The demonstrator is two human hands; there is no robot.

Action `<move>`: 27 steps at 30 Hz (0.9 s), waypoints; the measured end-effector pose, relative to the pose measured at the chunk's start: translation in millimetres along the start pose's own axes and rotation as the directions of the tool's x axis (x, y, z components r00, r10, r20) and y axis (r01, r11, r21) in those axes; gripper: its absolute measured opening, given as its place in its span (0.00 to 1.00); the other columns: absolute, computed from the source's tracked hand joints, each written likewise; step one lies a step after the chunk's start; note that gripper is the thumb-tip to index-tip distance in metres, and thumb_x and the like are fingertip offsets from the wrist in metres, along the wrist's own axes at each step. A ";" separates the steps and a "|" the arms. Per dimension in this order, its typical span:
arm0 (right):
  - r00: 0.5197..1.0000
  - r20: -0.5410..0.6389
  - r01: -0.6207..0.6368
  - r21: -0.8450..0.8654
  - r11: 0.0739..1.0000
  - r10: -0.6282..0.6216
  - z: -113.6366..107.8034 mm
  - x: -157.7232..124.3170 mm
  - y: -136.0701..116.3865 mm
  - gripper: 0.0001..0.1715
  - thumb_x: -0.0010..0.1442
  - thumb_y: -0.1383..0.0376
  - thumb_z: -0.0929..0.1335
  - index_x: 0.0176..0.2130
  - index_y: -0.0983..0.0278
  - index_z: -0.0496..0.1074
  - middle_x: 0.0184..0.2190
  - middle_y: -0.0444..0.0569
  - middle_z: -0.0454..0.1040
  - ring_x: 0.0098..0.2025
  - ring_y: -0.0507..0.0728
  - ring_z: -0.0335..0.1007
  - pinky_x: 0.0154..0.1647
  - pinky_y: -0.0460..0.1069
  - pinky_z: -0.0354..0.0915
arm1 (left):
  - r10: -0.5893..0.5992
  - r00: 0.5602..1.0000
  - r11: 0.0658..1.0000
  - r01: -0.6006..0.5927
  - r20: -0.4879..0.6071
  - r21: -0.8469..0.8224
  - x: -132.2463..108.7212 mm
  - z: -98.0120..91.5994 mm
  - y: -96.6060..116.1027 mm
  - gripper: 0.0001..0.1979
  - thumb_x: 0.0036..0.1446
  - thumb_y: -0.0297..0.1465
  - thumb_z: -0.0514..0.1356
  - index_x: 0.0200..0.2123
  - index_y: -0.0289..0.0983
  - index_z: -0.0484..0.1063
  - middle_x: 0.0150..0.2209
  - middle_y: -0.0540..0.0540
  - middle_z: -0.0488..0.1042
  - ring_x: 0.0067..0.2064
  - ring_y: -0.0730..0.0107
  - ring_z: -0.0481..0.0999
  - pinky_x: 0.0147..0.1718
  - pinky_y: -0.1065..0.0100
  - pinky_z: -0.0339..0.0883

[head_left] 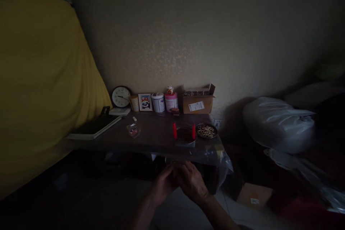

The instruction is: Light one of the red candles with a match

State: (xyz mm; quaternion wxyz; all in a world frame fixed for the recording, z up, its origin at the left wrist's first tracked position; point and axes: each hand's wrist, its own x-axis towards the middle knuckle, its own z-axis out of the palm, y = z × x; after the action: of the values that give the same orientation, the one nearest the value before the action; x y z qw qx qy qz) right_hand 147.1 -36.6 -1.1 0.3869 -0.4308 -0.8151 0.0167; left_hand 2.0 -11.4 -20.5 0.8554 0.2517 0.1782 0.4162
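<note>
My left hand [165, 182] and my right hand [192, 181] meet in front of the table's near edge. Their fingers are curled together; whatever lies between them is hidden and too dark to make out. Just beyond, on the table [155, 133], two upright red sticks that look like candles, a left one [174, 130] and a right one [193, 131], stand at the sides of a dark round dish [184, 141]. To its right, a round tray [215, 133] holds many thin pale sticks resembling matchsticks. A small clear plastic packet [133, 130] with something pinkish lies farther left.
Along the wall stand a clock [121, 97], a framed picture [146, 102], a white tub [158, 102], a pink tub [171, 101] and an open cardboard box [198, 105]. A yellow cloth [40, 79] hangs at left. A stuffed white bag [279, 124] sits at right.
</note>
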 end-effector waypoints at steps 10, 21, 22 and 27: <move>0.992 0.003 -0.125 0.091 0.988 0.125 1.1 -2.2 20.7 0.12 0.63 0.69 0.59 0.40 0.61 0.71 0.35 0.49 0.72 0.39 0.54 0.68 0.41 0.49 0.66 | -0.066 0.979 0.992 0.086 -0.193 0.094 0.9 -4.4 -2.2 0.10 0.54 0.34 0.58 0.36 0.35 0.72 0.30 0.47 0.76 0.30 0.71 0.73 0.30 0.70 0.63; 0.984 0.135 -0.124 0.060 0.990 0.115 4.6 -6.6 29.1 0.11 0.59 0.71 0.64 0.40 0.59 0.72 0.37 0.48 0.72 0.39 0.54 0.69 0.39 0.47 0.66 | -0.094 0.956 0.964 0.157 -0.276 0.215 3.3 -9.7 -7.6 0.12 0.49 0.37 0.57 0.32 0.34 0.72 0.24 0.49 0.72 0.25 0.73 0.69 0.22 0.71 0.54; 0.983 0.144 -0.125 0.060 0.990 0.115 3.4 -6.4 28.0 0.10 0.59 0.71 0.64 0.40 0.59 0.72 0.38 0.48 0.71 0.40 0.54 0.69 0.39 0.47 0.66 | -0.097 0.952 0.963 0.164 -0.289 0.215 3.5 -9.9 -7.5 0.12 0.49 0.37 0.57 0.31 0.34 0.72 0.24 0.49 0.72 0.25 0.73 0.69 0.22 0.71 0.54; 0.985 0.145 -0.105 0.070 0.992 0.094 0.8 -5.6 24.3 0.08 0.60 0.70 0.63 0.35 0.60 0.71 0.36 0.47 0.71 0.39 0.54 0.68 0.39 0.46 0.65 | -0.099 0.944 0.953 0.181 -0.315 0.242 2.8 -8.5 -7.3 0.11 0.48 0.37 0.57 0.29 0.34 0.71 0.22 0.49 0.71 0.23 0.73 0.68 0.22 0.71 0.52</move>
State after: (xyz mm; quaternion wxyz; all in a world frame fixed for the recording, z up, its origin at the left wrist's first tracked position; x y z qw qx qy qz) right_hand 165.1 -25.1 -13.9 0.3432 -0.4535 -0.8167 0.0979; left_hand 3.8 -10.6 -31.9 0.8043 0.2857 0.3776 0.3591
